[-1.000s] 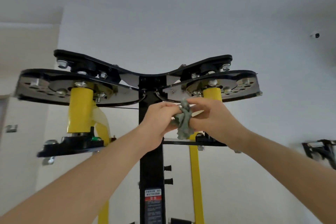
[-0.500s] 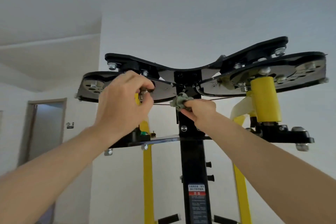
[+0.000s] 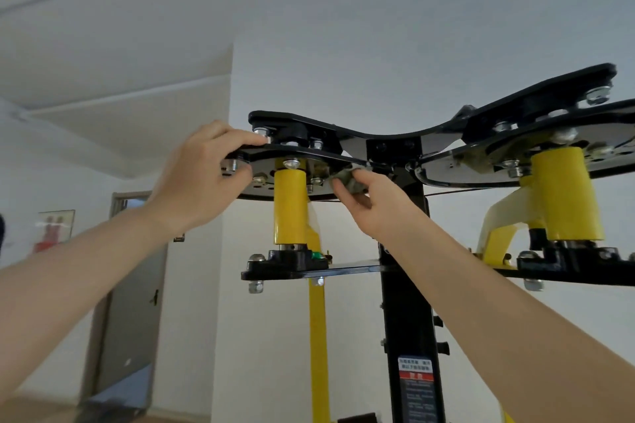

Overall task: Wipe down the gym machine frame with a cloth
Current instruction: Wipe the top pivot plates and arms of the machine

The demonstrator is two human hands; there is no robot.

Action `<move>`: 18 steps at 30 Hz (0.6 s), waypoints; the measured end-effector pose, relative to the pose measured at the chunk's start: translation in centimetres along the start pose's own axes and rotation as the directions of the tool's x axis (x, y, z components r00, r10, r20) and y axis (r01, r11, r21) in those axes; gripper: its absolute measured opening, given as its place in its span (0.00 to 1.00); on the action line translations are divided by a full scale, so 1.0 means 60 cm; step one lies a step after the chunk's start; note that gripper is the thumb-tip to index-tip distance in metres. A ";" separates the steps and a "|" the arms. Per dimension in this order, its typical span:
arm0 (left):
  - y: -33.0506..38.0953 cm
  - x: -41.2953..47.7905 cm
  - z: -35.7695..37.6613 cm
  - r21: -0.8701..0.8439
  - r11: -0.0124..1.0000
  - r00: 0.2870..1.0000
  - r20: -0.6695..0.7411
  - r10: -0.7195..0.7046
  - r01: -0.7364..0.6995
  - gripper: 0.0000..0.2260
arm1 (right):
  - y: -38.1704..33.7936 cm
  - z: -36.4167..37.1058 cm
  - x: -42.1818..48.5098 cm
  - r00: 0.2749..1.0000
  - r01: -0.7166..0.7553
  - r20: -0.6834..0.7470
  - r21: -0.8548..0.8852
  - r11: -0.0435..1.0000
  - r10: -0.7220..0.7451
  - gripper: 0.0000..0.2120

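Shifted leftward off the black upright post [image 3: 409, 285], the raised right hand [image 3: 378, 206] pinches the crumpled grey-green cloth [image 3: 350, 180] in curled fingers under the black round steel plate [image 3: 309, 152], whose rim the raised left hand [image 3: 196, 178] clasps.

Plain white wall [image 3: 343, 27] straight ahead, w/ an outer corner running down at centre-left. White ceiling [image 3: 103, 10] steps down in a soffit on the left. Grey door [image 3: 130, 319] in a darker frame lower left, blurry framed pic [image 3: 55, 230] w/ red shapes beside it. Brownish floor [image 3: 34, 412] at bottom-left corner. Light soft, even.
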State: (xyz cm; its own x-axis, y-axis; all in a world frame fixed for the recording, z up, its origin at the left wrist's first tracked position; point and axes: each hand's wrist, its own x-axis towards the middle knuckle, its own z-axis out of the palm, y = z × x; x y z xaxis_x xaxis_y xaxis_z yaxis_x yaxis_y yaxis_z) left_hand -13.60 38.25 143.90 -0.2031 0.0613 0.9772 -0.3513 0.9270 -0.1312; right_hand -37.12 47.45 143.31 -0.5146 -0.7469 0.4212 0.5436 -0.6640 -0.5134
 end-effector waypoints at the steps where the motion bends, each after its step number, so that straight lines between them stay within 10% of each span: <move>1: -0.004 0.006 -0.008 -0.035 0.999 0.999 0.037 -0.008 0.010 0.19 | 0.006 0.010 -0.003 1.000 -0.021 -0.003 -0.013 1.000 0.021 0.03; 5: -0.008 0.019 -0.028 -0.120 0.992 0.990 0.139 -0.019 0.036 0.21 | 0.013 0.018 0.003 1.000 -0.024 -0.008 -0.023 0.999 0.023 0.07; 10: -0.006 0.010 -0.003 -0.197 0.976 0.996 0.039 -0.085 0.091 0.22 | 0.013 -0.021 0.046 0.975 0.139 -0.020 -0.727 0.672 -0.223 0.06; 14: 0.006 -0.007 0.039 -0.254 0.955 0.975 -0.123 -0.187 0.151 0.22 | 0.013 -0.035 0.085 0.994 0.025 -0.093 -0.276 0.961 -0.053 0.14; 18: 0.014 -0.013 0.064 -0.198 0.968 0.948 -0.248 -0.200 0.153 0.20 | 0.023 -0.035 0.098 0.985 -0.017 -0.172 -0.079 0.997 0.003 0.12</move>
State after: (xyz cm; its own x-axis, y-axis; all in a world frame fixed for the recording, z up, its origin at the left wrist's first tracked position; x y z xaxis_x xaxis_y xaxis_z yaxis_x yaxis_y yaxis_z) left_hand -17.25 37.58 142.38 0.1044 -0.0360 0.9939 -0.1904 0.9801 0.0555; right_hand -40.81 42.24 143.50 -0.6193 -0.7316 0.2850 0.4979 -0.6466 -0.5779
